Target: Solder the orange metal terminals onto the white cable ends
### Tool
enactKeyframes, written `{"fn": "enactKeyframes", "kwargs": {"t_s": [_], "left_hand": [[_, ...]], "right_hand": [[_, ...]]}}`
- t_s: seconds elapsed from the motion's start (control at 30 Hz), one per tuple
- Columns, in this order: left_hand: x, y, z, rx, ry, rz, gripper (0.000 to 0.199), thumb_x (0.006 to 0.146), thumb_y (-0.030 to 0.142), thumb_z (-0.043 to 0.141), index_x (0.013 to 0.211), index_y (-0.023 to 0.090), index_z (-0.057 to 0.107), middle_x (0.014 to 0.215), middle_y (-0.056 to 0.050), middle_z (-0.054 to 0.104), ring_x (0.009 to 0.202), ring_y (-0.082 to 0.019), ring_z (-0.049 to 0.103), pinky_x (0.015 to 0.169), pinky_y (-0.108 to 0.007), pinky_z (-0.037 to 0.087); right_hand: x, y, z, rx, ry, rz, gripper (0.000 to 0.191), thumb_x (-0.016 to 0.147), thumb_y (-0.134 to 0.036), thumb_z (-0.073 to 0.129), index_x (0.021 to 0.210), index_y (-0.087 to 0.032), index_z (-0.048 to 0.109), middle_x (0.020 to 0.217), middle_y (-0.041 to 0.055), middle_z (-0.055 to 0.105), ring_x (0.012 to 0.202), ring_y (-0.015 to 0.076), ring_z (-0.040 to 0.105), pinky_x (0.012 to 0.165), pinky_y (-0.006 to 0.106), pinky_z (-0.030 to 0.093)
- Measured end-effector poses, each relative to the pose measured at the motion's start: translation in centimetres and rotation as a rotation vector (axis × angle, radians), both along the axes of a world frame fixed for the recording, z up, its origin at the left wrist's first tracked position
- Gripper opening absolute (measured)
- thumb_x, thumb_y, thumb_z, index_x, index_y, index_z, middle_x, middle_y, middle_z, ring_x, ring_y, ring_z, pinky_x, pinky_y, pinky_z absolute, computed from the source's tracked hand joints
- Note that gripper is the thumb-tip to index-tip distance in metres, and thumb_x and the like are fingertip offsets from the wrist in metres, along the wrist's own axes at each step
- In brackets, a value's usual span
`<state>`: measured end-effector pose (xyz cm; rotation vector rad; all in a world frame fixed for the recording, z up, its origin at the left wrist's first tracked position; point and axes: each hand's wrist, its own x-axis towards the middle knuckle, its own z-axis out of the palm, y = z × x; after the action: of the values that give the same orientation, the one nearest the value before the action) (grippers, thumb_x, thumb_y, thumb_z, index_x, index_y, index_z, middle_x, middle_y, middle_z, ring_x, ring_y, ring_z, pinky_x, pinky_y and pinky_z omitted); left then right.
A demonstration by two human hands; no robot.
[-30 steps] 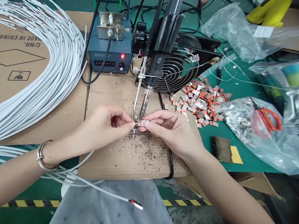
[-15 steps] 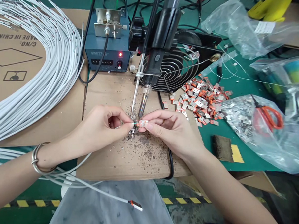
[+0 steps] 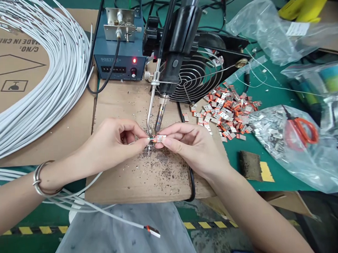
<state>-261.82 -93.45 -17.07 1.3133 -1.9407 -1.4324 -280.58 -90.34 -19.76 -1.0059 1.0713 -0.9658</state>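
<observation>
The person's right hand (image 3: 196, 147) pinches a small, rectangular silver-and-orange connector (image 3: 161, 138); between the hands, beside it, the left hand (image 3: 113, 142) pinches fine coloured wires (image 3: 152, 138). Just beyond both hands slants a black-handled soldering iron (image 3: 175, 63); beyond and right of the right hand lies a heap of similar connectors (image 3: 230, 112).

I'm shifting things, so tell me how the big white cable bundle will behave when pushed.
The bundle looks bendy but springy, judging by its wide, smooth curve. It may fan apart, since no tie shows around it.
</observation>
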Motion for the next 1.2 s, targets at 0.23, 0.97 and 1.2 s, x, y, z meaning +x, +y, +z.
{"fn": "enactKeyframes", "kwargs": {"t_s": [0.23,0.97,1.2], "left_hand": [[0.0,-0.1,0.0,-0.008,-0.017,-0.003,0.011,0.073,0.024,0.061,0.071,0.015,0.067,0.052,0.002,0.055,0.047,-0.006,0.044,0.042,-0.016,0.034],[0.2,-0.1,-0.9,-0.044,-0.066,-0.039,0.012,0.074,0.025,0.060,0.070,0.016,0.067,0.050,0.004,0.051,0.045,-0.005,0.041,0.040,-0.016,0.031],[0.2,0.0,-1.0,-0.049,-0.049,-0.035,0.012,0.074,0.024,0.060,0.074,0.016,0.068,0.051,0.004,0.053,0.046,-0.006,0.042,0.041,-0.016,0.031]], "right_hand": [[0.0,0.0,0.1,0.001,-0.019,0.002,0.006,0.071,-0.019,0.072,0.077,-0.020,0.069,0.069,-0.0013,0.072,0.065,0.0090,0.069,0.063,0.016,0.055],[1.2,0.0,-0.1,-0.077,0.307,-0.104,0.019,0.058,-0.026,0.079,0.069,-0.016,0.066,0.054,-0.0009,0.062,0.044,0.0067,0.049,0.039,0.019,0.036],[0.8,0.0,-0.1,-0.072,0.311,-0.085,0.016,0.065,-0.029,0.073,0.072,-0.016,0.066,0.057,0.0007,0.064,0.048,0.0088,0.056,0.043,0.020,0.041]]}}
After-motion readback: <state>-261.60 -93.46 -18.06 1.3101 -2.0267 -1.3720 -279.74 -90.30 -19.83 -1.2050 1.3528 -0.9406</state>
